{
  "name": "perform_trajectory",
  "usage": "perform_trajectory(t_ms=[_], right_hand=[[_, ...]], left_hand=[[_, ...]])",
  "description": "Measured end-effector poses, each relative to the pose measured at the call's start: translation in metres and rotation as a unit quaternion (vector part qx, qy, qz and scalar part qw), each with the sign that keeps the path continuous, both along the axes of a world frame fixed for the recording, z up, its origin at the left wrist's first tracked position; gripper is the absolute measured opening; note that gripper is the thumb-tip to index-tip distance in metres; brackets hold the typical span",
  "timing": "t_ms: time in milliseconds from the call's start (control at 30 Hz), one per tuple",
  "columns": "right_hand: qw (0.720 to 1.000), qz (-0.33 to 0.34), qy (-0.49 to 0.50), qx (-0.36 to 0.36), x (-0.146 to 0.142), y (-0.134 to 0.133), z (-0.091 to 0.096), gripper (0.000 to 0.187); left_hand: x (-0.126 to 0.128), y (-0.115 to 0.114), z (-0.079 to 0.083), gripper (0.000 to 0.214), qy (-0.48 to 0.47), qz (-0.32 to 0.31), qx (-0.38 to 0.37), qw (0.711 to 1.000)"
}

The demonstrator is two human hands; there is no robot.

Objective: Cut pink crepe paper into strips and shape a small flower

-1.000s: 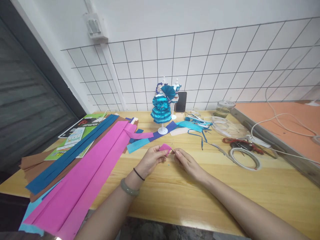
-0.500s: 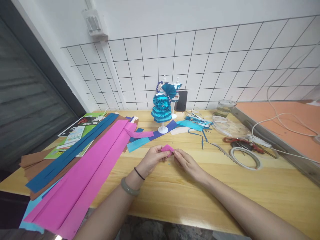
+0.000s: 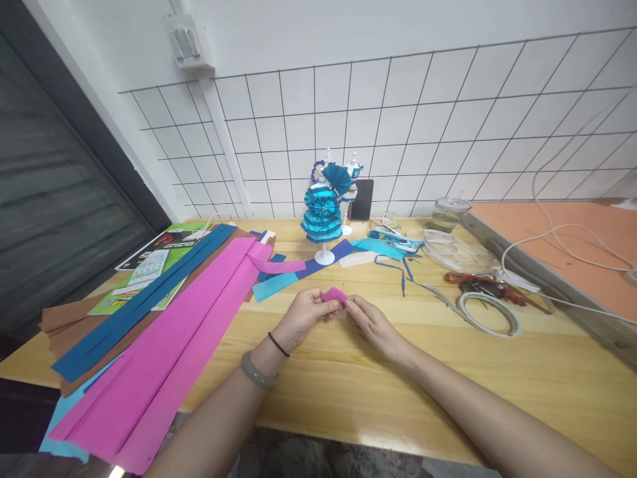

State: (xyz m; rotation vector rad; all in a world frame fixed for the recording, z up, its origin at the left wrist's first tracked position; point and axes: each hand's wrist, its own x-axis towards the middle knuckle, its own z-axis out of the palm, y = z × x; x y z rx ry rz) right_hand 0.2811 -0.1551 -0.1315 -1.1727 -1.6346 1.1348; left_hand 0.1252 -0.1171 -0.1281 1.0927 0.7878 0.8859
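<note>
A small folded piece of pink paper (image 3: 333,295) is pinched between both hands just above the wooden table (image 3: 448,378). My left hand (image 3: 303,317) grips its left side with thumb and fingers closed; a green bangle and a black band circle that wrist. My right hand (image 3: 371,322) pinches the paper's right edge with its fingertips. A long pink paper sheet (image 3: 164,352) lies to the left of the hands.
Blue (image 3: 134,305) and brown paper strips and a green booklet (image 3: 149,265) lie at the left. A blue paper dress on a stand (image 3: 321,216), a phone (image 3: 361,199), a glass jar (image 3: 445,214), scissors (image 3: 478,284), a tape ring (image 3: 490,313) and white cables occupy the back and right.
Both hands have stayed at the same spot, working the pink piece; it has shifted slightly between the fingers and looks more tightly folded.
</note>
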Motion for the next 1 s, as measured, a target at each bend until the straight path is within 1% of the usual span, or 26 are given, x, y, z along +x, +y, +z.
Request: perform_trajectory(t_ms=[200,467,833,1000], right_hand=[[1.0,0.002,-0.009,0.001,-0.0001,0.0001,0.0006,0.036],[1.0,0.003,-0.02,0.012,-0.0005,0.001,0.0017,0.037],[1.0,-0.001,-0.012,0.008,0.0003,0.0009,0.0022,0.036],[0.999,0.001,-0.037,0.017,0.0001,0.0011,0.0025,0.036]], left_hand=[[0.0001,0.0005,-0.0015,0.032,0.003,-0.001,0.005,1.0],[0.0005,-0.0002,0.0,0.027,0.009,0.003,0.018,1.0],[-0.0009,0.0001,0.0001,0.035,0.007,-0.01,0.025,1.0],[-0.0006,0.0,0.0005,0.036,0.006,-0.009,0.017,1.0]])
